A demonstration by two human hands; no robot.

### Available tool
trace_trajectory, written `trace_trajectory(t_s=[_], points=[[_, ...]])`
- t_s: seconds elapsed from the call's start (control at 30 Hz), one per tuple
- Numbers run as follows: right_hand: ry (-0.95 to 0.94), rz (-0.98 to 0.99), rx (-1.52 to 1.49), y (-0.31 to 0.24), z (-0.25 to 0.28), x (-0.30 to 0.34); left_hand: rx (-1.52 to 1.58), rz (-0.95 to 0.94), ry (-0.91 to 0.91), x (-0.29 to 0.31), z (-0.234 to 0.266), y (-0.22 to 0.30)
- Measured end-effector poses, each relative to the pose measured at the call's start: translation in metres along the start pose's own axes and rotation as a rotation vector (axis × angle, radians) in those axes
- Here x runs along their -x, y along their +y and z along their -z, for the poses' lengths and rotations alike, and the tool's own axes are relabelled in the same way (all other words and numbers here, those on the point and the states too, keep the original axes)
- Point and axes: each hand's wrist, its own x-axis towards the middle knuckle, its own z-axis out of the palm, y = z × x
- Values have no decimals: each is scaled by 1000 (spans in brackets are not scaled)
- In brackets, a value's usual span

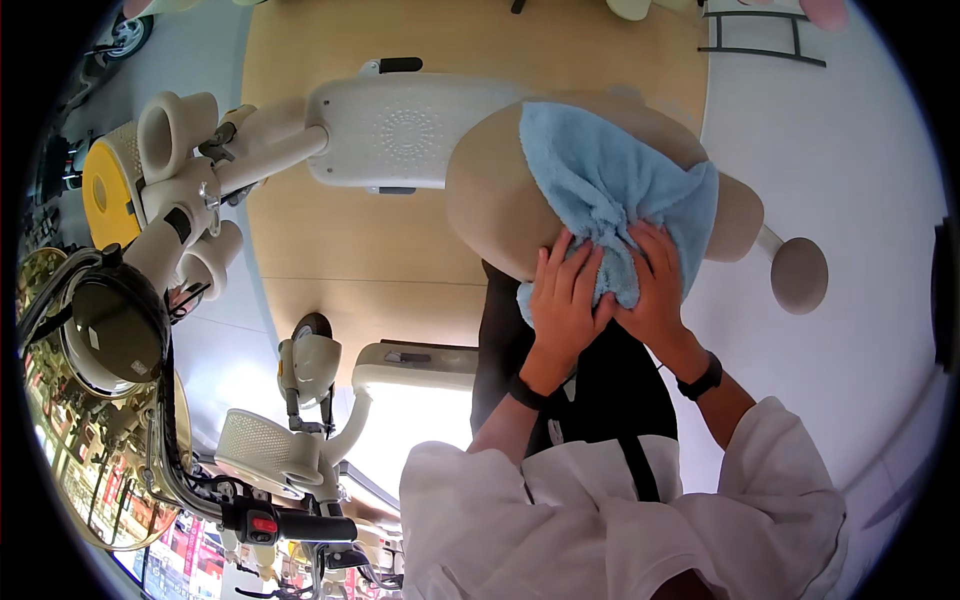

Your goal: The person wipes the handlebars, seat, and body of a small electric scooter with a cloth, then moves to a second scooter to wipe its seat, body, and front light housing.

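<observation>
A: Looking down through the head view, what is gripped, and where is it found?

B: A fluffy light-blue cloth (610, 190) is seen draped over the tan scooter seat (490, 200), right of centre and toward the far side. Its lower edge is bunched where both hands meet. The left hand (565, 305) is closed on the near fold, fingers spread upward over the fabric. The right hand (655, 285) is clamped on the gathered part just beside it, the two hands touching.

A: How is the cloth judged to handle?

B: It is judged soft, light and limp; no shape would be kept once released. It is best taken at the bunched near edge, where thickness is gathered. The seat beneath looks smooth and firm, so the cloth may be expected to slide on it easily.

A: What else is noted?

B: White sleeves (780, 480) and dark wristbands are seen on the forearms. A cream scooter body (400, 130) lies to the left on a wooden platform (340, 250). Handlebars with a black grip (310, 527) and a white basket (262, 445) are found at the near left. A round mirror (798, 275) sits at the right.
</observation>
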Motion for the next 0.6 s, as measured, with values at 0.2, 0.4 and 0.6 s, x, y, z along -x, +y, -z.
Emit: trace_trajectory(t_s=[0.2,0.4,0.6], points=[[70,-18,93,9,15,27,50,-114,-80,23,-24,1],[28,-48,170,6,11,-27,-8,-78,-125,-48,4,7],[-68,80,-43,-26,3,-80,-205,-122,-50,-61,43,-16]])
